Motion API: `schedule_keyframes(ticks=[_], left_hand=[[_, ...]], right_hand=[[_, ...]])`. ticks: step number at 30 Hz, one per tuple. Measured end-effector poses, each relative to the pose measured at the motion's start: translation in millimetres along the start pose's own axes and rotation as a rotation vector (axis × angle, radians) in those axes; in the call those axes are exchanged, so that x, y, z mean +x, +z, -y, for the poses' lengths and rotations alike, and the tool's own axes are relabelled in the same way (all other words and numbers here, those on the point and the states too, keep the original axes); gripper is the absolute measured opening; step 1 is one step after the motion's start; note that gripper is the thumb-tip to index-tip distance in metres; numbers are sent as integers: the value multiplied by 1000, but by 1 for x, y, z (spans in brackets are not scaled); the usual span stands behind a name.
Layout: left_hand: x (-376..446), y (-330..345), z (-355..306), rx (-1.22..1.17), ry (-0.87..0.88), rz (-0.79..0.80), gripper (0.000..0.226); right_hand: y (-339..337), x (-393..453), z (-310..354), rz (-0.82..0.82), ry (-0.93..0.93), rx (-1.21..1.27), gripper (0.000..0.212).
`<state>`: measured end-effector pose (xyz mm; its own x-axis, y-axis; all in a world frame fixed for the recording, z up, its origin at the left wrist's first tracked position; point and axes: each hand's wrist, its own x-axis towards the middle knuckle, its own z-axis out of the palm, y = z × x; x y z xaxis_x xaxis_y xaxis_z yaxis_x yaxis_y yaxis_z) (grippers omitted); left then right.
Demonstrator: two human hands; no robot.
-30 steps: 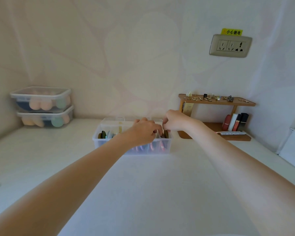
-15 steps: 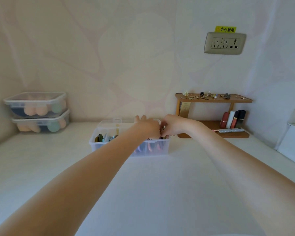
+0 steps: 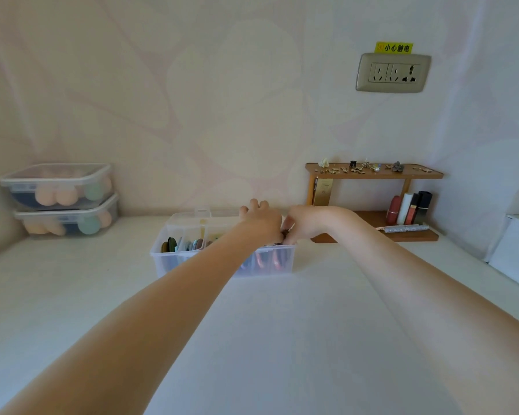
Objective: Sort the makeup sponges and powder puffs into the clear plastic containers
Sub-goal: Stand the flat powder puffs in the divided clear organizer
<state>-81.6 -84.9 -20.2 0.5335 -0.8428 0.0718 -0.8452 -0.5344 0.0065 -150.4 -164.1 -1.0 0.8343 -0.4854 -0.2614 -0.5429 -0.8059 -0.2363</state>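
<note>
Left hand point(image 3: 262, 221): curled over the right end of the open clear container point(image 3: 222, 253), centre of frame; what it grips, if anything, cannot be told.
Right hand point(image 3: 307, 224): fingertips pinched on a small dark item at the container's right rim; item too small to identify.
Powder puffs point(image 3: 182, 245): standing on edge in the left compartment.
Lidded containers point(image 3: 62, 199): stacked at left of frame, sponges inside.
Risk: both hands crowd one corner; pressing down there could tip the light container or spill the upright puffs onto the desk point(image 3: 282, 339).
</note>
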Motion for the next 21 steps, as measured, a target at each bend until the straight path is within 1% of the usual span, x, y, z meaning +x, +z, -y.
schedule_keyframes(ticks=[2, 3, 5, 6, 8, 11, 14, 18, 21], left_hand=[[-1, -2, 0, 4, 21, 2, 33], [-1, -3, 1, 27, 33, -1, 34], [0, -4, 3, 81, 60, -5, 39], [1, -4, 4, 92, 67, 10, 40], [2, -3, 6, 76, 51, 61, 38], [3, -3, 7, 72, 25, 113, 39], [4, 0, 7, 63, 35, 88, 38], [3, 4, 4, 71, 88, -2, 48], [2, 4, 4, 121, 98, -2, 46]], right_hand=[[0, 4, -1, 28, 26, 29, 7], [0, 5, -1, 40, 40, 32, 10], [-1, 6, -1, 53, 65, 46, 33], [-2, 6, 1, 58, 74, 54, 40], [-1, 7, 3, 73, 85, 72, 44], [1, 7, 3, 96, 104, 97, 42], [3, 5, 0, 114, 104, 98, 48], [-1, 5, -3, 108, 85, 32, 55], [-3, 10, 0, 125, 106, 12, 61]])
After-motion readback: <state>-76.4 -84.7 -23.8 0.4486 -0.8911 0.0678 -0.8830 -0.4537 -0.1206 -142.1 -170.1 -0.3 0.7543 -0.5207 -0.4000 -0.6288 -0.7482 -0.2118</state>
